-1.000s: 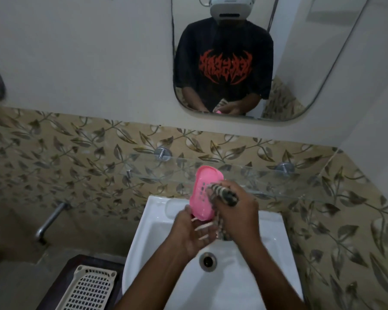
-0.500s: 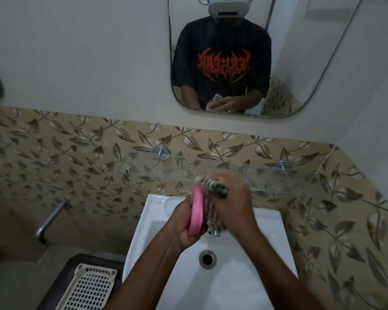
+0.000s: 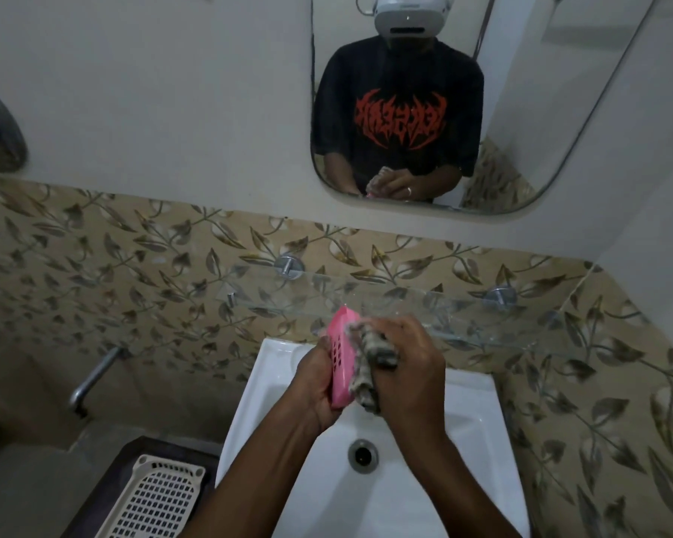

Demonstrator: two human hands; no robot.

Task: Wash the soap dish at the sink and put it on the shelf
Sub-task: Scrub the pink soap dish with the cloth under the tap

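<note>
Above the white sink (image 3: 474,440), below the glass shelf (image 3: 455,312), the pink soap dish (image 3: 340,363) is held on edge by the left hand (image 3: 315,386); a striped cloth (image 3: 373,355) is clenched against it by the right hand (image 3: 408,366)

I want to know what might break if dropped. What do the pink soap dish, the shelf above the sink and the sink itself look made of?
Soap dish: looks like plastic, matte pink, with moulded drain slots. Shelf: clear glass or possibly acrylic; the leaf tiles show through it, and it sits on metal pegs. Sink: glossy white, probably glazed ceramic, judging by its smooth sheen.
</note>
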